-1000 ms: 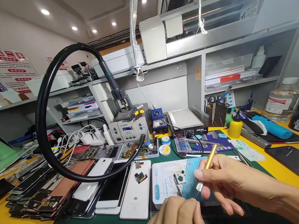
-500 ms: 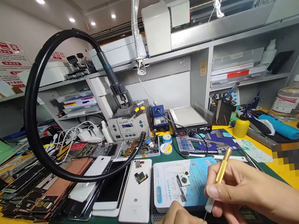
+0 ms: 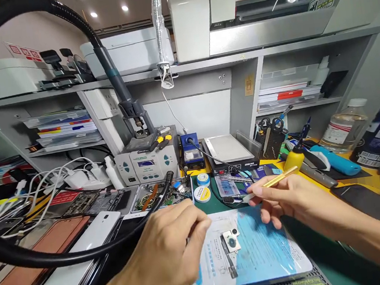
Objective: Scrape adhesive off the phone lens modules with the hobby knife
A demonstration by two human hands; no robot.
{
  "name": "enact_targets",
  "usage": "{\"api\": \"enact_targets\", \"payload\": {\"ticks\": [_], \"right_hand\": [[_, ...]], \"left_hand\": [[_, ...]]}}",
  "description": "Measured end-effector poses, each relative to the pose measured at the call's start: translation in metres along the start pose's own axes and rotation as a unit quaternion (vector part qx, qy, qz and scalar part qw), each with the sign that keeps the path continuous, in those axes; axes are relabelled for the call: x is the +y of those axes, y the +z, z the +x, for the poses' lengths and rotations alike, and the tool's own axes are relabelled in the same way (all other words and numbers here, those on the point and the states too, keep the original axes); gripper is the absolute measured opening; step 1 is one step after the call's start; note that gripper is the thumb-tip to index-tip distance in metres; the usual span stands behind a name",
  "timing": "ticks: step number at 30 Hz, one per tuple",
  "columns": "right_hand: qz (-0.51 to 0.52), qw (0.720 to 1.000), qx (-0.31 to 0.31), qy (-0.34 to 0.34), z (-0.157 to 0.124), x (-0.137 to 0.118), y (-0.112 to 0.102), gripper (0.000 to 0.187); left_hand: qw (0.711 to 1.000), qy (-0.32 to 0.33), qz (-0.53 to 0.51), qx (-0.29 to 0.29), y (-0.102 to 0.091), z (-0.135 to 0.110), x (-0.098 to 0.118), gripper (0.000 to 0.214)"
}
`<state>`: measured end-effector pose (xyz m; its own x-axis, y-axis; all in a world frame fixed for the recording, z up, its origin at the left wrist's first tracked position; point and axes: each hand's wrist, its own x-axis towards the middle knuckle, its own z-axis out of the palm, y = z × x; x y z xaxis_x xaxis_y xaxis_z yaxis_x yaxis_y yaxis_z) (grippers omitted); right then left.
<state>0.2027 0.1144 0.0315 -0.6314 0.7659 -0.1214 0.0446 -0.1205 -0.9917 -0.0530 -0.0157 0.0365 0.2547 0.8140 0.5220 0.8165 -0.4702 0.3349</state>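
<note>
My right hand grips a slim gold-handled tool like a pen, its pale front end pointing left over the back part of the mat. Its exact kind is unclear; the tip is hard to see. My left hand is closed, thumb against the curled fingers, above the left edge of a blue and white flat box. Whatever the left fingers may hold is hidden. On the box lies a phone camera module with two lenses and a dark flex strip, between my hands and touched by neither.
A thick black hose loops across the left side from the hot-air station. Phone parts, including a white phone back, lie under it. Behind the box stand round tins and a heating plate. A yellow bottle is at right.
Both hands have risen and drawn apart from the front edge; the left went left, the tool now lies flatter. The view has shifted right.
</note>
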Motion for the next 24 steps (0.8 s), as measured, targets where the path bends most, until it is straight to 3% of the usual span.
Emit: {"api": "enact_targets", "payload": {"ticks": [5, 8, 10, 14, 16, 20, 24], "right_hand": [[-0.054, 0.998, 0.027, 0.013, 0.013, 0.000, 0.011, 0.032], [-0.100, 0.994, 0.051, 0.009, 0.015, 0.006, 0.018, 0.037], [-0.178, 0.981, 0.079, -0.012, 0.010, 0.014, 0.022, 0.038], [-0.375, 0.905, 0.144, -0.140, -0.003, 0.027, 0.030, 0.019], [-0.410, 0.873, 0.134, -0.227, -0.006, 0.031, 0.033, 0.005], [-0.390, 0.845, 0.074, -0.359, -0.002, 0.033, 0.035, 0.024], [-0.429, 0.799, 0.048, -0.418, 0.001, 0.035, 0.032, 0.035]], "left_hand": [[1.000, 0.003, -0.017, 0.008, 0.007, 0.008, -0.024, 0.023], [1.000, 0.023, -0.008, 0.000, 0.004, -0.002, -0.025, 0.004], [0.999, 0.035, 0.021, 0.004, 0.006, -0.009, -0.025, 0.026], [0.994, 0.060, 0.091, 0.017, 0.017, -0.019, -0.030, 0.056], [0.988, 0.082, 0.131, -0.005, 0.022, -0.023, -0.035, 0.061], [0.976, 0.109, 0.186, -0.014, 0.027, -0.027, -0.046, 0.060], [0.969, 0.103, 0.225, -0.014, 0.025, -0.028, -0.045, 0.037]]}}
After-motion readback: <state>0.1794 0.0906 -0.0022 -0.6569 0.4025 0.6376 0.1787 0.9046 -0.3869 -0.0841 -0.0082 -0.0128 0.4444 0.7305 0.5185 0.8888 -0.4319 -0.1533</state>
